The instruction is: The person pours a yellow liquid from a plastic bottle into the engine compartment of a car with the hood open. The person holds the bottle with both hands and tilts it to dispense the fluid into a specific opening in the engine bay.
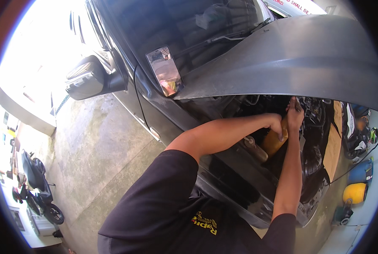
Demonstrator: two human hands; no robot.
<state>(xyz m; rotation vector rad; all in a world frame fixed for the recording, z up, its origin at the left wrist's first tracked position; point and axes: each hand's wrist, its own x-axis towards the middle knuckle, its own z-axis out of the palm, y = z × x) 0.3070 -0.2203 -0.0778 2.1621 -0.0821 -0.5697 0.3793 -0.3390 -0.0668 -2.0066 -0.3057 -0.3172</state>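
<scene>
Both my arms reach into the open engine bay of a dark grey car (172, 112), under its raised hood (290, 59). My left hand (275, 125) is bent down at the wrist, its fingers closed against the upper part of a yellow plastic container (275, 143). Close beside it, my right hand (295, 115) is closed with its fingers pointing up toward the engine (313, 108). What it grips is hidden by the fingers and shadow. A beige plastic reservoir (256, 150) sits left of the yellow container, below my left forearm.
A phone (164, 71) leans at the windshield's lower corner. The side mirror (87, 78) juts out at left. Brown cardboard (333, 142) lies along the car's front. Beyond stand a blue container (360, 170) and a yellow one (354, 193). A motorcycle (36, 186) is parked far left.
</scene>
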